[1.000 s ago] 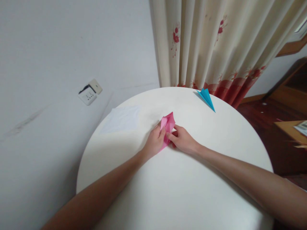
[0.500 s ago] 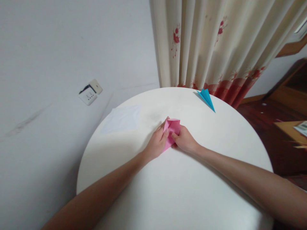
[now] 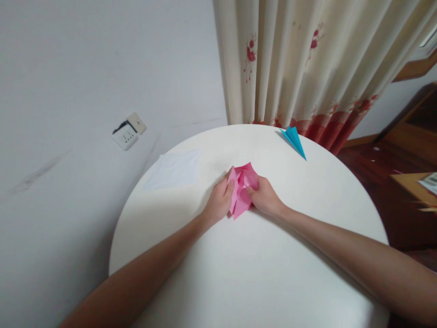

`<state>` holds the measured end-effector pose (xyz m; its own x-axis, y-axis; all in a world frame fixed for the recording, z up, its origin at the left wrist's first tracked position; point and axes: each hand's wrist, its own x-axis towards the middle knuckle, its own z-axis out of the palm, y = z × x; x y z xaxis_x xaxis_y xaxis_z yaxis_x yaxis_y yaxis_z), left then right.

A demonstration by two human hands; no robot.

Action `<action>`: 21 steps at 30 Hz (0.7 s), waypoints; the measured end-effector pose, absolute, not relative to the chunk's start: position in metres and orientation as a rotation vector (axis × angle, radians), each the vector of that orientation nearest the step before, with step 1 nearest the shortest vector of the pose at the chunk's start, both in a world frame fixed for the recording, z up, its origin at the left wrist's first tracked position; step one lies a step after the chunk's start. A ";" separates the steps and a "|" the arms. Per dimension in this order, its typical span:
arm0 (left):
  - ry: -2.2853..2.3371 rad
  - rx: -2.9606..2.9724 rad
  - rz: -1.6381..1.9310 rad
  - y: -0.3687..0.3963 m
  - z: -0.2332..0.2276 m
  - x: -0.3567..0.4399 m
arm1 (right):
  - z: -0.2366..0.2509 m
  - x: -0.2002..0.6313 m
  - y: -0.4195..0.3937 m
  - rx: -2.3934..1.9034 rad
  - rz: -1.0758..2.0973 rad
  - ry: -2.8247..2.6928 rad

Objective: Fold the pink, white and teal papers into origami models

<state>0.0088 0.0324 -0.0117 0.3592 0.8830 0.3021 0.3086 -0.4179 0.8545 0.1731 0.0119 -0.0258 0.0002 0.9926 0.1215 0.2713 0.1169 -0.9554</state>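
Observation:
Between my two hands is a folded sheet of pink paper (image 3: pixel 241 193), its layers spread apart around a hollow in the middle. My left hand (image 3: pixel 220 196) grips its left edge, thumb on the near face and the other fingers behind. On the opposite side my right hand (image 3: pixel 266 195) pinches the right edge, with the thumb reaching into the opened fold. The fingers behind the paper are mostly hidden. Both hands are just above the white round table (image 3: pixel 218 273).
A blue paper plane (image 3: pixel 294 142) lies near the table's far right edge. On the left side rests a thin white sheet (image 3: pixel 174 169). A wall with a socket (image 3: pixel 125 136) borders the left, and a floral curtain (image 3: pixel 290 59) hangs behind the table.
The pink paper has gone from a narrow folded shape to a wider, opened one. My hands have drawn slightly apart, each still gripping its side.

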 end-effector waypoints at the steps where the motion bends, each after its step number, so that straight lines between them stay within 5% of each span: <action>1: 1.035 1.909 1.028 0.033 -0.012 0.009 | -0.026 0.173 0.012 -1.320 0.957 -1.453; 21: 0.996 1.959 1.046 0.032 -0.008 0.010 | -0.022 0.175 0.013 -1.336 0.845 -1.490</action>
